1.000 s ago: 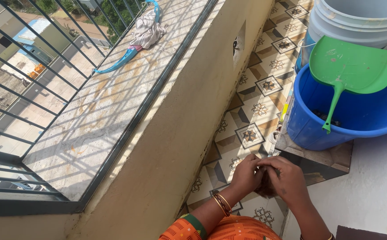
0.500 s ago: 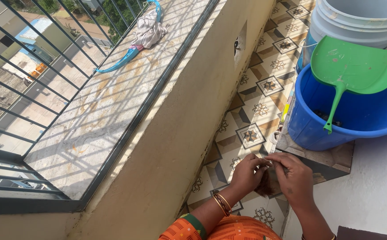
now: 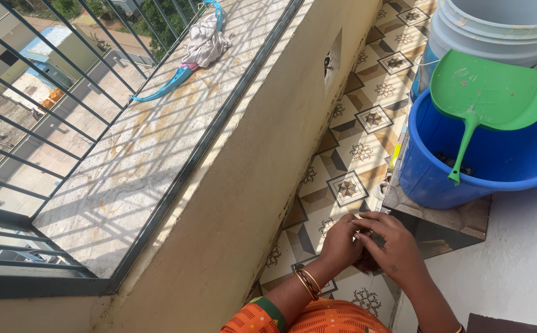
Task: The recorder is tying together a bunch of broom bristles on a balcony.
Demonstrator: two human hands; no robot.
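My left hand (image 3: pixel 340 242) and my right hand (image 3: pixel 392 250) are pressed together low in the head view, both closed around a small dark brown clump (image 3: pixel 367 263) that looks like hair or fibre. Most of the clump is hidden behind my fingers. Gold bangles ring my left wrist, and an orange sleeve shows at the bottom edge. My hands hover above the patterned floor tiles (image 3: pixel 348 148), just in front of a dark stone block (image 3: pixel 441 225).
A blue tub (image 3: pixel 484 163) sits on the stone block with a green dustpan (image 3: pixel 487 95) leaning in it; white buckets (image 3: pixel 496 28) stand behind. To the left rises a beige parapet wall (image 3: pixel 250 172), with a railed ledge (image 3: pixel 151 135) holding a pale cloth (image 3: pixel 205 42) and a blue hanger.
My right hand has shifted slightly left and curled further over the clump, covering more of it. My left hand has hardly moved.
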